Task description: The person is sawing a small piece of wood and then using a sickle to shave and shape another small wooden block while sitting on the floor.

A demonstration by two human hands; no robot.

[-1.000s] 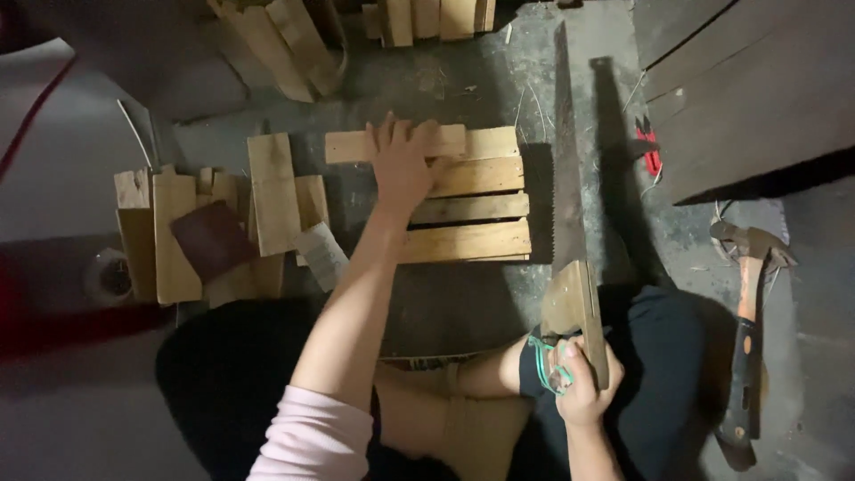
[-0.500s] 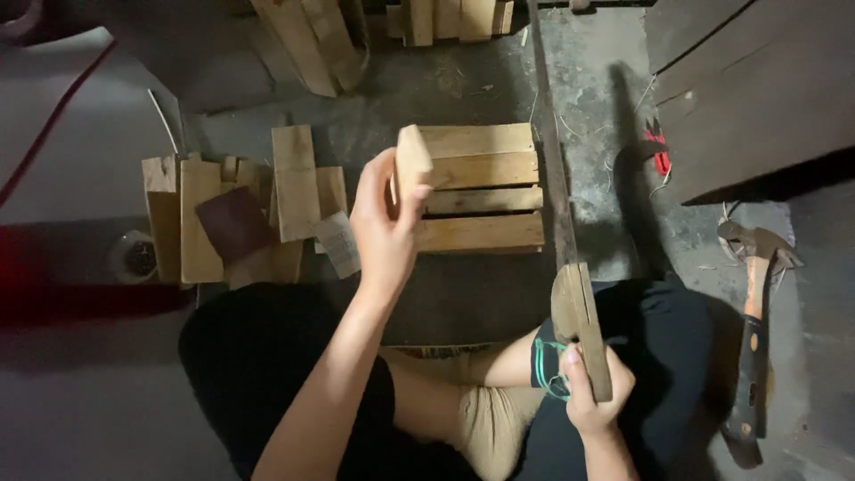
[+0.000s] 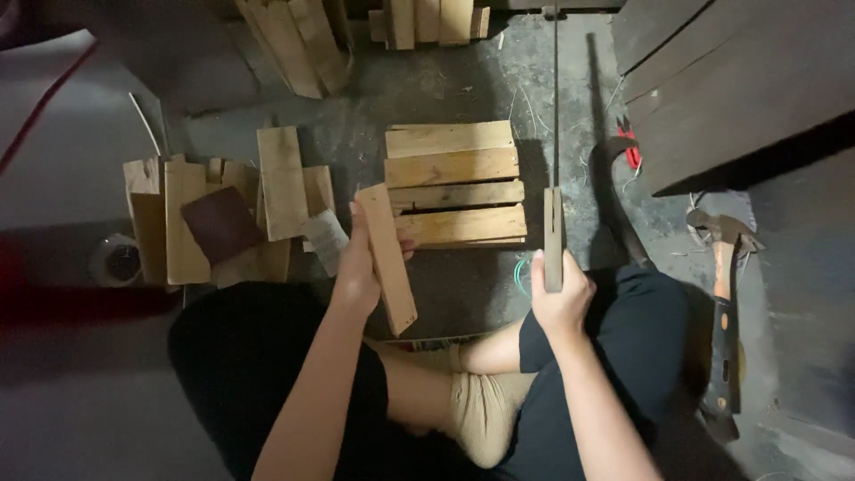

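Gripping a short plank (image 3: pixel 387 258) in my left hand (image 3: pixel 358 267) and a saw (image 3: pixel 554 178) upright in my right hand (image 3: pixel 559 298), I see bare concrete floor (image 3: pixel 463 294) at centre frame, below stacked boards (image 3: pixel 454 183).

Two hands show: the left hand (image 3: pixel 358 267) grips one wooden slat (image 3: pixel 386 258), the right hand (image 3: pixel 559 303) one saw (image 3: pixel 554 223). At centre frame four planks (image 3: pixel 452 183) lie side by side on the floor. At left lies one heap of wood offcuts (image 3: pixel 223 214), its pieces overlapping too much to count, with one dark sanding block (image 3: pixel 221 223) on top. One hatchet (image 3: pixel 723 312) lies at right, one red tool (image 3: pixel 629 147) above it.
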